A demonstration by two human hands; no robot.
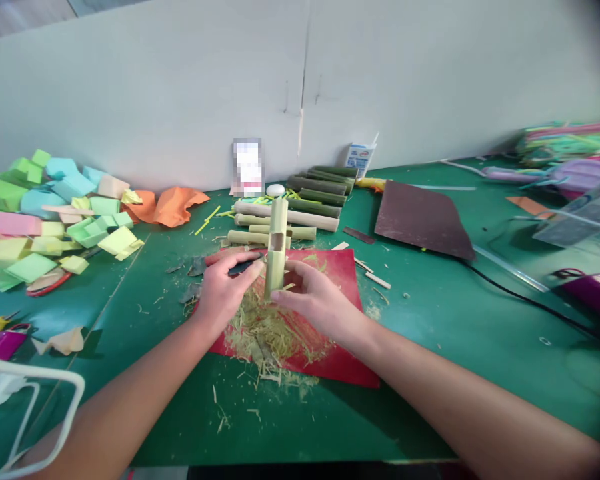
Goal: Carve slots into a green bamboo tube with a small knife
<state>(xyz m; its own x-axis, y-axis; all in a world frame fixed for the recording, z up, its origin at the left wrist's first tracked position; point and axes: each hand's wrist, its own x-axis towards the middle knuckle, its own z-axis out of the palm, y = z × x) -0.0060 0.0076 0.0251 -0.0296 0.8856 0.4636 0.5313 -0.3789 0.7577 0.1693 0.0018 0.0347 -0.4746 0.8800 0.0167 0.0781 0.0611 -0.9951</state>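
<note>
A pale green bamboo tube point(277, 267) stands upright over the red mat, with a rectangular notch cut in its side. My right hand point(315, 293) grips its lower part from the right, thumb and fingers around it. My left hand point(225, 287) is closed beside the tube, its thumb tip at the tube's left side. Between its thumb and index finger shows a small dark flat piece point(240, 267), whose kind I cannot make out. Under both hands, bamboo shavings point(275, 333) cover much of the red mat point(345, 363).
Several bamboo tubes point(300, 217) lie behind the mat, near a white drink carton point(360, 159). Folded coloured papers point(35, 267) pile up at left, beside orange paper point(177, 205). A dark brown sheet point(420, 220) and black cable point(520, 290) lie right. A white frame point(77, 393) stands front left.
</note>
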